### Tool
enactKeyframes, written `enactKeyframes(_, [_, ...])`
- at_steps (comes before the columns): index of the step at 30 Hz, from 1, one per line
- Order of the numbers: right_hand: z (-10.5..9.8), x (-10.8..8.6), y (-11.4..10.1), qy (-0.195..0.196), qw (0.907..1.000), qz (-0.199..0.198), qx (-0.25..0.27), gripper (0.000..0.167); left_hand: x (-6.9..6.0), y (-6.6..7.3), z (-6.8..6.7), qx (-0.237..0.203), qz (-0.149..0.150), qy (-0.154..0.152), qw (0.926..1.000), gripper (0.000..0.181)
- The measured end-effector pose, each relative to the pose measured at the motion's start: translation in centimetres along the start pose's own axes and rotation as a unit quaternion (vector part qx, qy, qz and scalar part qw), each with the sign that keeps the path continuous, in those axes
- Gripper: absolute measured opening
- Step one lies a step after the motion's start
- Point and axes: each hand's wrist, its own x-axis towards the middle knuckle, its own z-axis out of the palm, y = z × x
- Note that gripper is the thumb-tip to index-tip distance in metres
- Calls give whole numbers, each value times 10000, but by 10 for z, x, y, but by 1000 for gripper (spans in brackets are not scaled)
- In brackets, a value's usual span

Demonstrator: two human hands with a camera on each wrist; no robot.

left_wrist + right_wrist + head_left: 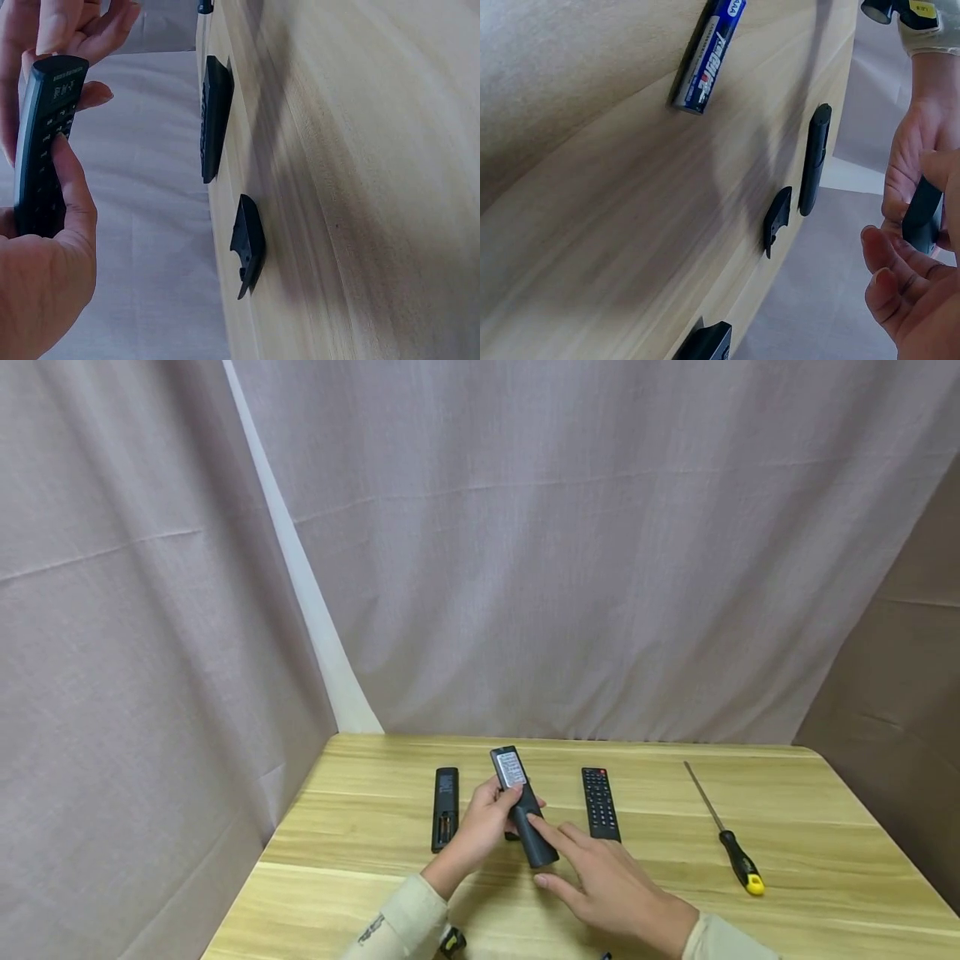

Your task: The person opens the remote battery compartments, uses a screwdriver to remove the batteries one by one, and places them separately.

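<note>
Your left hand (483,821) grips the dark remote (538,845) above the tabletop (322,877), thumb on its back and fingers on the button face beneath, label side up. Your right hand (607,878) is loosely spread and wrapped round nothing; its index fingertip appears to rest on the remote's back, with the thumb apart from it.

Should that finger push hard or off-centre, the remote could tip or twist, since your left hand holds it farther up from the near end. A tighter squeeze on the left might press buttons too. If it slips, it could land on the small dark cover (255,236) lying near the open-backed remote (446,810) and knock that cover away. The loose battery (709,60), lying on its side, could roll if your right sleeve brushes it. The button-side-up remote (601,804) is near your right hand, so a wide swing might nudge it. The screwdriver (726,831), well apart, seems to pose little risk
</note>
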Motion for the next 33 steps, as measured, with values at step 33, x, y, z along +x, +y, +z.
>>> enactKeyframes(33, [-5, 20, 1, -567, 9980, 22, 273, 67, -3, -7, 0, 143, -47, 20, 9999, 39])
